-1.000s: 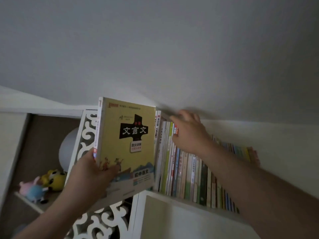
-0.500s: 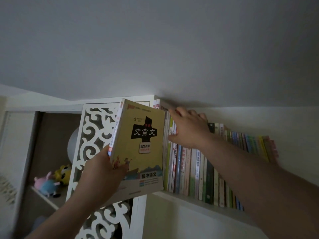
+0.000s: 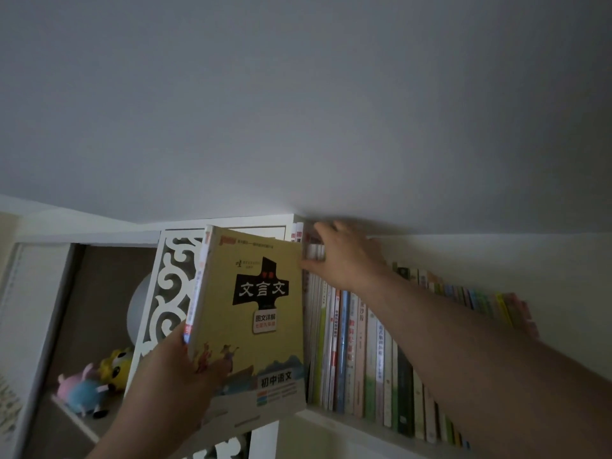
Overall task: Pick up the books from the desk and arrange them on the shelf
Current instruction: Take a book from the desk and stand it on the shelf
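Note:
My left hand (image 3: 172,376) grips a thick yellow book (image 3: 255,313) by its lower left corner and holds it upright at the left end of a row of standing books (image 3: 364,359). The row fills a white shelf board (image 3: 334,422) high on the wall. My right hand (image 3: 344,256) rests on the tops of the leftmost books in the row, thumb against their spines next to the yellow book's upper right edge. The book's front cover faces me and hides the shelf's left end.
Left of the shelf stands a white carved fretwork panel (image 3: 169,286). Beyond it is an open cubby holding plush toys (image 3: 92,382) and a white round lamp (image 3: 139,309). The ceiling (image 3: 298,111) lies just above the book tops.
The yellow book has moved right and closed up against the row. My right hand has stayed on the book tops. The view has shifted slightly.

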The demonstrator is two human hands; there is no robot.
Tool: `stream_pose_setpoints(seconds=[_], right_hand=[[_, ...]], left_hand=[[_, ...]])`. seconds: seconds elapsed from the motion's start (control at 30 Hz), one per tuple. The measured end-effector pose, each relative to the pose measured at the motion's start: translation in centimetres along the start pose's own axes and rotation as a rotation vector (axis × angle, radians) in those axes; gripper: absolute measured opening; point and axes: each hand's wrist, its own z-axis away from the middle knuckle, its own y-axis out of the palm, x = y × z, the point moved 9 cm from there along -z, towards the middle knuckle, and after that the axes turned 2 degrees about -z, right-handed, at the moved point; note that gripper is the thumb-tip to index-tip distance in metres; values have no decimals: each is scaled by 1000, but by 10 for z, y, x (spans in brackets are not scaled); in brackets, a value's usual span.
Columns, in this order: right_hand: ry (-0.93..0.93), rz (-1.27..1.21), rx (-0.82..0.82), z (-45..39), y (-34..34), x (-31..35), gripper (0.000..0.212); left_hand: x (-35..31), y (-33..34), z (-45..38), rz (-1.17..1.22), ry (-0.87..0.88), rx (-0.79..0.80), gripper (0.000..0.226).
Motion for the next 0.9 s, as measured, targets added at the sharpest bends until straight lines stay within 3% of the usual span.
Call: stream_pose_setpoints(seconds=[0.2,0.3,0.4,0.5,0.63,0.73,0.9], right_hand=[[-155,33,49,3,8,3,66],[-181,35,120,4,0,-6,73],[-229,164,160,14,-6,-21,66],[-243,234,134,38,-18,-41,60],[-305,261,112,68,-31,-50,68],[-304,221,85,80,-40,-51,63],[-264,171,69,78,-44,-54,54]], left_hand=[[-2,-7,6,82,6,-34,36],[-12,-10,8,34,17,-76,35],[-35,-17,13,-51,44,-132,38],[-64,-15,21,-144,142,-159,40],[-95,13,27,-268,270,-148,53],[-106,34,41,-290,292,-173,55],[-121,80,54,-387,560,-194,58]])
